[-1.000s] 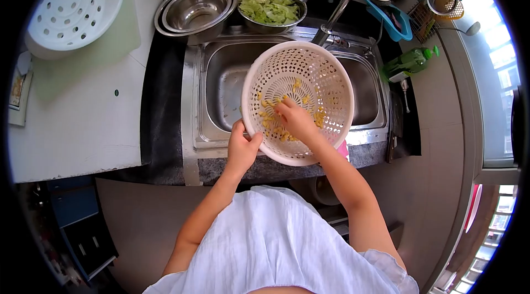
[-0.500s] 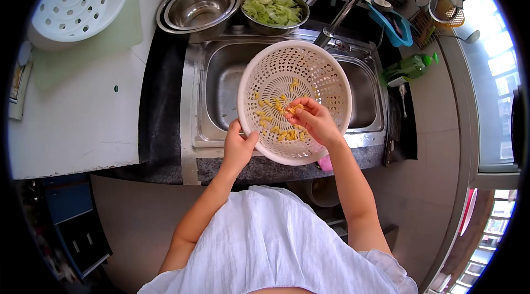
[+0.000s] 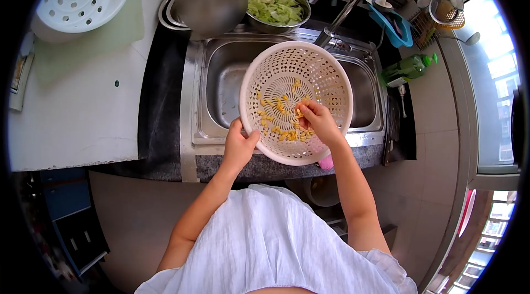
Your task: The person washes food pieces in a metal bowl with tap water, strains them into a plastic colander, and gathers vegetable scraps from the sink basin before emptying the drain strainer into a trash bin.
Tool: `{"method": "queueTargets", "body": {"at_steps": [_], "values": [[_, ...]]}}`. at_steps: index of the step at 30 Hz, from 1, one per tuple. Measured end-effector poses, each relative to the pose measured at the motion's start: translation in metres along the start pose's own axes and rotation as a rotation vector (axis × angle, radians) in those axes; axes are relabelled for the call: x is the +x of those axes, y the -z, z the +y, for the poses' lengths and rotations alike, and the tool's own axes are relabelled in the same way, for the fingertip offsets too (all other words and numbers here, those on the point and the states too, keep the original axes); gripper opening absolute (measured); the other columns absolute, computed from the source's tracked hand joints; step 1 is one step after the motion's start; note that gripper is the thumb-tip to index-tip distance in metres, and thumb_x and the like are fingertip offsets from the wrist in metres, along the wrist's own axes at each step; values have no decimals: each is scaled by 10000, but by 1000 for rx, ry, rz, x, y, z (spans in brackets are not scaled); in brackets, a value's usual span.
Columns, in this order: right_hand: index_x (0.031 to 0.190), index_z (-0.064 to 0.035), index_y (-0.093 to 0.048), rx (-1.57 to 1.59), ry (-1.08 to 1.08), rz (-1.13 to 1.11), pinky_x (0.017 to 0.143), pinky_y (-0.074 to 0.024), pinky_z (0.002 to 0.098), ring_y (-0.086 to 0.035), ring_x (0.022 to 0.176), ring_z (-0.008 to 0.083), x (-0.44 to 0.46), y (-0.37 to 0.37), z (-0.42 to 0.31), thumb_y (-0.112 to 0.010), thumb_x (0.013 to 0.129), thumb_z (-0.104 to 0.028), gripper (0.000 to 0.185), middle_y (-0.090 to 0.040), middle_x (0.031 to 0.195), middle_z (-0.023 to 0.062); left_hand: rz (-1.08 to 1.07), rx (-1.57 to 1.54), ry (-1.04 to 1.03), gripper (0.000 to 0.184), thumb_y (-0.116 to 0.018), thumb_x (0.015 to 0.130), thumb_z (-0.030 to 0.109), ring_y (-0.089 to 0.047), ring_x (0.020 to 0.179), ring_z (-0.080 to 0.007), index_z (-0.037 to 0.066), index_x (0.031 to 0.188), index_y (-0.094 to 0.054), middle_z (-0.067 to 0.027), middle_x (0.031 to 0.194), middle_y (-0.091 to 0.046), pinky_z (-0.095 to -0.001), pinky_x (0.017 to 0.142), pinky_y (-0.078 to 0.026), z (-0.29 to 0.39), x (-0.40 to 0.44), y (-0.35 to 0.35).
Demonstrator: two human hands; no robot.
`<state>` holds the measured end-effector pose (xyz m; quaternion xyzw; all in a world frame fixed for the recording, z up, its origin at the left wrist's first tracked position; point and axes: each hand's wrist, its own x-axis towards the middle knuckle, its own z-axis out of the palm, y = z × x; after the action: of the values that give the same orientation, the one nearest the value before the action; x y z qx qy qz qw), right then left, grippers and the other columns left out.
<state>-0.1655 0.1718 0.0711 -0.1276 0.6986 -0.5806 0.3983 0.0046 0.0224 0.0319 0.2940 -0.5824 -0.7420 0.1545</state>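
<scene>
Pinching yellow pieces [image 3: 299,113] between thumb and fingertips: right hand [image 3: 322,125], tips nearly together, exact count hidden by the fingers. Hand is inside the white colander [image 3: 296,44], right of its middle, knuckles up, wrist over the near-right rim, forearm running back toward the body, elbow bent. More yellow pieces are scattered on the colander floor, left of the pinch and nearer the body. Left hand [image 3: 238,149] is clamped on the rim, left of the pinch and slightly nearer: thumb over the edge, fingers wrapped outside, forearm angled back and left. Colander is tipped a bit toward the person, above the double sink [image 3: 223,92]. Pink item [image 3: 326,162] just below the right wrist, partly hidden. Beyond both grips: bowl of chopped greens [image 3: 274,9] and faucet [image 3: 338,20]. Green bottle [image 3: 407,70] sits well right of the pinch.
</scene>
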Motion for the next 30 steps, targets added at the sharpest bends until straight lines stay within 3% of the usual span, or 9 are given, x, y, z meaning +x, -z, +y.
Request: {"method": "queueTargets", "body": {"at_steps": [4,8,10,11,14,16,18,19,30], "values": [[993,4,-561,240,13,-87,580,-425,216,-502,646,81,-5,-2,-8,-531,938,-168,183,-540,788,34,8,-29,18,363,-581,799,20,-598,754,-153,-51,1141,-485,-115,1067,-501,-258,598,-537,1,-2,0],[959,12,-578,157,80,-59,538,-427,222,-509,581,87,-4,-1,-10,-556,920,-146,164,-540,728,10,11,-55,73,361,-578,801,20,-604,743,-151,-52,1141,-479,-113,1049,-513,-262,580,-552,5,-5,0],[914,18,-599,7,23,29,502,-427,234,-517,528,99,-5,-1,-17,-568,904,-127,149,-555,665,18,7,-47,47,363,-577,800,19,-604,742,-149,-54,1141,-476,-112,1043,-516,-265,577,-558,-1,-1,3],[873,32,-610,-447,43,94,465,-419,238,-528,478,106,5,-1,-3,-577,886,-111,147,-560,593,39,-3,-38,24,364,-577,799,18,-605,740,-148,-55,1140,-474,-112,1037,-520,-267,574,-563,-4,-2,4],[857,40,-608,-618,151,89,450,-417,240,-536,449,104,7,-7,10,-577,870,-94,139,-550,543,62,24,-68,49,364,-580,794,15,-602,733,-146,-54,1137,-479,-107,1026,-522,-265,583,-560,8,-4,0],[905,49,-601,-425,31,29,508,-461,236,-572,534,105,4,-4,10,-563,891,-102,156,-579,635,60,26,-60,66,365,-581,793,14,-600,729,-146,-53,1138,-480,-106,1027,-519,-266,586,-561,0,-6,2],[950,52,-586,69,37,-23,590,-502,245,-600,648,115,9,1,7,-542,911,-105,168,-591,754,66,21,-45,52,367,-583,792,14,-599,725,-147,-51,1138,-481,-105,1028,-517,-267,589,-562,0,-2,3],[992,53,-562,64,-8,-85,675,-519,250,-609,752,128,7,6,2,-527,926,-108,178,-581,858,67,30,-49,69,366,-583,793,15,-598,731,-147,-51,1139,-483,-104,1033,-512,-267,587,-563,3,-3,2],[963,-11,-551,176,-118,-108,573,-379,206,-441,651,78,-1,7,-6,-434,968,-202,225,-488,796,8,29,-43,33,371,-583,797,19,-597,771,-154,-49,1149,-487,-114,1120,-463,-267,583,-559,0,-1,2]]}}
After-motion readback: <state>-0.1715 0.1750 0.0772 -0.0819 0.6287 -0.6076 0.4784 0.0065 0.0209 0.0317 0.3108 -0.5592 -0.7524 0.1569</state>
